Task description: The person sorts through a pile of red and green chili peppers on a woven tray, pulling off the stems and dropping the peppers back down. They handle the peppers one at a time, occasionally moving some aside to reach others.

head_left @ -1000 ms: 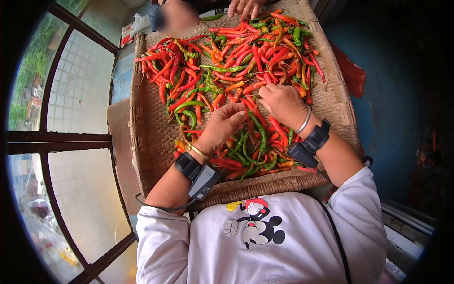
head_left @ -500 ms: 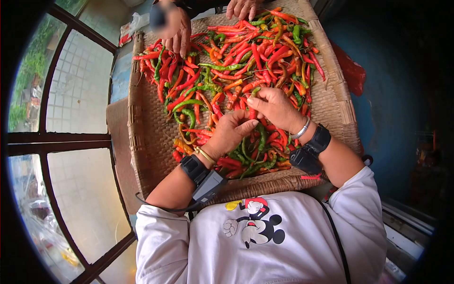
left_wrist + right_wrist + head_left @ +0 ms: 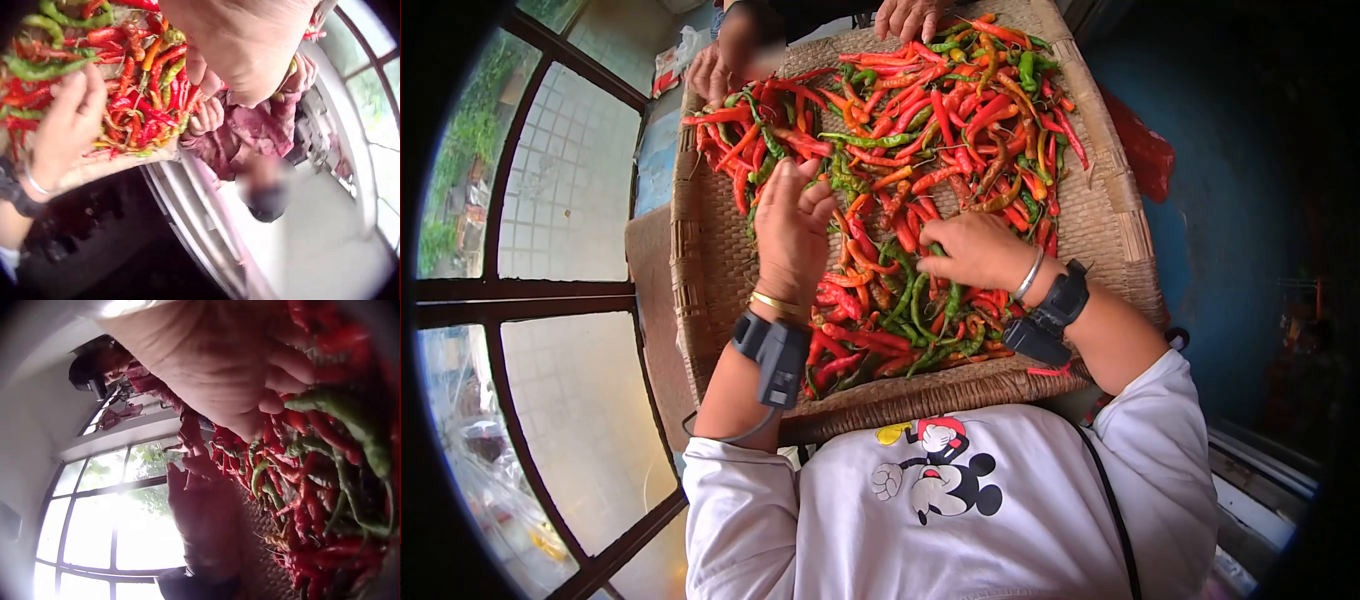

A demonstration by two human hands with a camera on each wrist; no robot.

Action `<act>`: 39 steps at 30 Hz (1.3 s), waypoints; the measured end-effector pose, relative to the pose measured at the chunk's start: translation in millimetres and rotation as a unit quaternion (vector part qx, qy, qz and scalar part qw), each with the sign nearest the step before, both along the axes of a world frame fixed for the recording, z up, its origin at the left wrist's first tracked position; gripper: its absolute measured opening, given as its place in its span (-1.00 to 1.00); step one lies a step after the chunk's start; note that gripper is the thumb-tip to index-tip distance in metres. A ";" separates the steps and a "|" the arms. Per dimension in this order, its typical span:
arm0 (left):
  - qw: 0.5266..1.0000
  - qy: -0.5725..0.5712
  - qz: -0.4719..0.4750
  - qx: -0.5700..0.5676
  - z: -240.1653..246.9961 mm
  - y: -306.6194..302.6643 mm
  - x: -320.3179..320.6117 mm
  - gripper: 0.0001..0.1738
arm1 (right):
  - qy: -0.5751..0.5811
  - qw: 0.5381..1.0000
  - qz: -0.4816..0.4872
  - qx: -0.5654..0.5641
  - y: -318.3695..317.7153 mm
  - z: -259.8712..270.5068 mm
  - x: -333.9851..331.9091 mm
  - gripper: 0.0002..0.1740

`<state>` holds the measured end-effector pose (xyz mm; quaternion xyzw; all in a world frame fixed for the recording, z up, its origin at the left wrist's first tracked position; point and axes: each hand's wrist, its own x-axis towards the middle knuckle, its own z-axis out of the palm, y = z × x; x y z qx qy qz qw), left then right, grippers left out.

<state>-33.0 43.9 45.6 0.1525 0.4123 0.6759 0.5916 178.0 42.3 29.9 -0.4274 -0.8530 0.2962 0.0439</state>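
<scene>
Over the left part of the woven tray [image 3: 685,215], my left hand [image 3: 795,235] is raised with its fingers loosely bent. A red chili pepper [image 3: 803,143] lies just beyond its fingertips, beside the left pile of chilies [image 3: 745,150]. My right hand [image 3: 985,250] reaches low over the near chilies, thumb and forefinger apart. Its fingertips are right at the end of a green chili pepper [image 3: 353,425] that lies among the others. In the left wrist view, the left palm [image 3: 244,44] fills the top and the right hand [image 3: 69,122] is over the chilies.
Across the tray sits another person, one hand [image 3: 710,72] at the left pile and the other hand [image 3: 908,18] on the far rim. More red, orange and green chilies [image 3: 960,110] cover the far right. A window [image 3: 565,170] stands on the left; a red bag [image 3: 1135,150] hangs at right.
My hands, close together over the near chilies before, have parted: the left moved up and leftward, the right dropped slightly. The other person's hand at the left pile shifted outward to the tray's edge.
</scene>
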 end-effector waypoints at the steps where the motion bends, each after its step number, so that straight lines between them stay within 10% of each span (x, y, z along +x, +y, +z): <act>1: 1.000 0.006 0.012 -0.024 -2.1 -0.3 -5.7 -0.70 | 0.001 1.000 0.000 0.001 -3.6 -1.8 -0.4 -0.67; 11: 0.901 0.262 -0.346 -0.015 -27.0 -27.7 36.8 -0.75 | 0.064 0.997 -0.006 0.047 -1.1 4.6 -2.1 -0.78; 39: 0.884 0.234 -0.399 -0.066 -29.8 -32.0 36.0 -0.78 | 0.266 0.960 -0.078 0.032 0.1 -4.2 -9.1 -0.71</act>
